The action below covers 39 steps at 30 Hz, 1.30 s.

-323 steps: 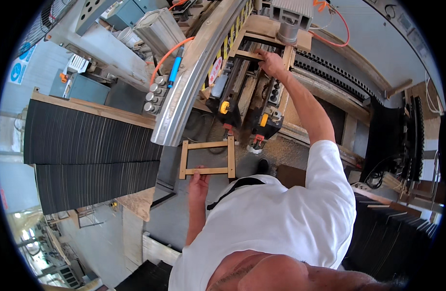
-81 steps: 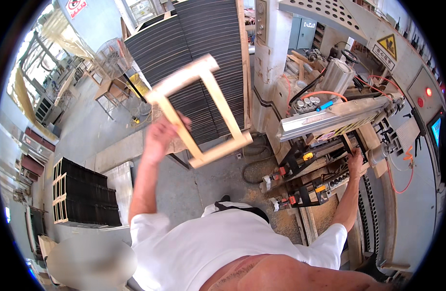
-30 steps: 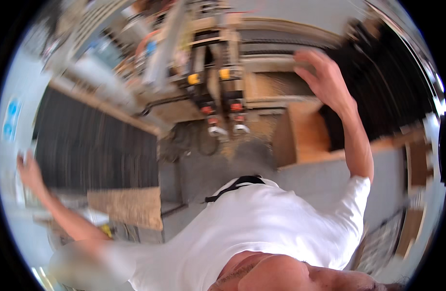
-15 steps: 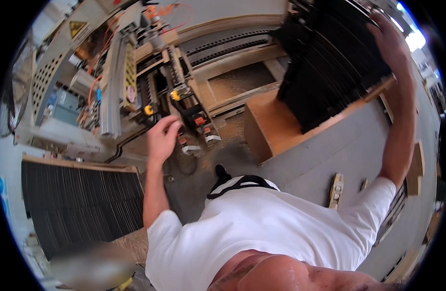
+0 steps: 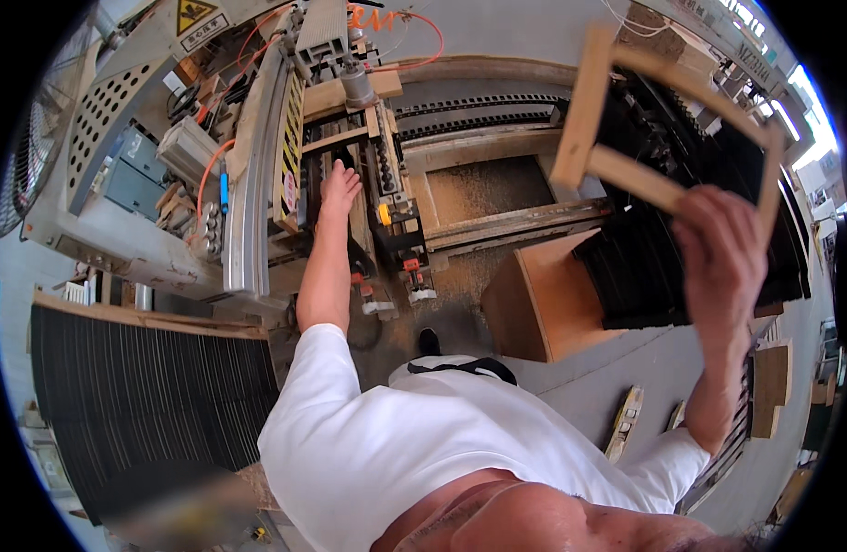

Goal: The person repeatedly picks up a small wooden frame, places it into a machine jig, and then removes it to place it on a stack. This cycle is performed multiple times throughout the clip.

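My right hand (image 5: 725, 253) is closed on one rail of a light wooden frame (image 5: 635, 177). It holds the frame tilted in the air in front of a stack of black panels (image 5: 630, 276). My left hand (image 5: 340, 190) reaches out over the machine (image 5: 386, 175), its fingers stretched and slightly apart, with nothing visible in them. Just beyond its fingertips a wooden bar (image 5: 336, 141) lies across the machine's rails. To the right of this hand is a yellow knob (image 5: 385, 214).
The black panels stand on a brown wooden box (image 5: 566, 308). Another row of dark panels (image 5: 147, 386) fills the lower left. A metal beam with striped tape (image 5: 294, 129) runs left of my left arm. A pale wooden piece (image 5: 626, 423) lies on the grey floor.
My right hand has come down from the top of the black stack and now holds up the wooden frame. My left hand has moved forward over the machine.
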Motion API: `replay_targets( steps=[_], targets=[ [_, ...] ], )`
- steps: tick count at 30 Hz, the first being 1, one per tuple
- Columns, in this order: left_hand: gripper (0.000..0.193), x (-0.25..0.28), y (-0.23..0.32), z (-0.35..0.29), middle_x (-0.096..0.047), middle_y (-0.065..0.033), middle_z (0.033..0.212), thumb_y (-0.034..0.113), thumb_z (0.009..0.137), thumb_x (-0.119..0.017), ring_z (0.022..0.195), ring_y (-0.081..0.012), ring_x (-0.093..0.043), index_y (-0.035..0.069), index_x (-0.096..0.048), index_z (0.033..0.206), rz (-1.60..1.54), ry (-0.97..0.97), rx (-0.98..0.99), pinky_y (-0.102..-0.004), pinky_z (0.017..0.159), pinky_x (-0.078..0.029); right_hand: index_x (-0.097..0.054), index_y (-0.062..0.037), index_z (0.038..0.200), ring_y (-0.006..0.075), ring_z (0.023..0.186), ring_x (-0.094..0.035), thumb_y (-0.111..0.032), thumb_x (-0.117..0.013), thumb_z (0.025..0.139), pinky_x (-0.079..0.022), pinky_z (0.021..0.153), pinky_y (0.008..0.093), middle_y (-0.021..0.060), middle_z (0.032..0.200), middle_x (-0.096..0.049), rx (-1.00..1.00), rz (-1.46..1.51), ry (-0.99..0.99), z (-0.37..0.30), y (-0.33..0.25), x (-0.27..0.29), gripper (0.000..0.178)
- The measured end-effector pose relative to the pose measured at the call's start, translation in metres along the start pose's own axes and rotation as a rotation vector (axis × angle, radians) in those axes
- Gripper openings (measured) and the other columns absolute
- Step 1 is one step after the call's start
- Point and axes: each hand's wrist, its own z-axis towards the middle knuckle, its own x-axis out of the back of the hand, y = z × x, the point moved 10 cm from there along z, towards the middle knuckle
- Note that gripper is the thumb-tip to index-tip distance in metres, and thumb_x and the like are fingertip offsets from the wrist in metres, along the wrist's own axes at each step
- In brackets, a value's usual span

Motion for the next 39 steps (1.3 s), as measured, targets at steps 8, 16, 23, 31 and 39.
replay_targets(
  steps=[8, 16, 23, 31, 39],
  targets=[
    [0.08, -0.039, 0.018, 0.096, -0.027, -0.0254, 0.148, 0.045, 0.092, -0.061, 0.136, -0.0406, -0.034, 0.003, -0.022, 0.148, -0.428, 0.025, 0.016, -0.0553, 0.103, -0.044, -0.067, -0.008, 0.09, 0.0266, 0.09, -0.06, -0.002, -0.074, 0.069, -0.049, 0.08, 0.0375, 0.005, 0.094, -0.067, -0.132, 0.281, -0.224, 0.001, -0.03, -0.147, 0.023],
    [0.054, -0.02, -0.009, 0.074, -0.029, -0.0203, 0.146, 0.024, 0.096, -0.059, 0.136, -0.0375, -0.033, 0.002, -0.036, 0.14, -0.552, 0.057, 0.03, -0.0542, 0.107, -0.041, -0.069, -0.0081, 0.089, 0.0261, 0.09, -0.062, -0.008, -0.075, 0.071, -0.05, 0.08, 0.0376, 0.0048, 0.091, -0.069, -0.127, 0.565, -0.196, 0.025, -0.083, -0.304, 0.019],
    [0.015, -0.004, -0.044, -0.025, -0.061, -0.0088, 0.094, 0.0, 0.088, -0.055, 0.099, -0.0251, -0.059, 0.004, -0.057, 0.102, -0.579, -0.302, 0.052, -0.0438, 0.099, -0.045, -0.069, -0.0093, 0.089, 0.0274, 0.085, -0.06, -0.014, -0.073, 0.074, -0.048, 0.078, 0.0384, 0.0055, 0.085, -0.068, 0.066, 0.79, -0.154, 0.082, -0.205, -0.441, 0.016],
    [0.027, -0.007, -0.036, -0.045, -0.058, -0.0088, 0.114, 0.003, 0.09, -0.055, 0.11, -0.0242, -0.054, 0.005, -0.054, 0.117, -0.631, -0.374, -0.019, -0.044, 0.105, -0.041, -0.062, -0.0093, 0.1, 0.0314, 0.089, -0.061, -0.018, -0.073, 0.076, -0.047, 0.08, 0.0429, 0.0097, 0.087, -0.067, 0.235, 0.834, -0.367, 0.079, -0.253, -0.502, 0.027],
    [0.028, 0.012, -0.045, -0.061, -0.057, -0.01, 0.123, 0.007, 0.097, -0.052, 0.118, -0.0252, -0.054, 0.005, -0.05, 0.125, -0.554, -0.126, -0.082, -0.0434, 0.102, -0.044, -0.058, -0.009, 0.096, 0.0318, 0.088, -0.061, -0.008, -0.068, 0.074, -0.044, 0.079, 0.0418, 0.0118, 0.088, -0.066, 0.348, 0.814, -0.334, 0.107, -0.254, -0.543, 0.024]
  ],
)
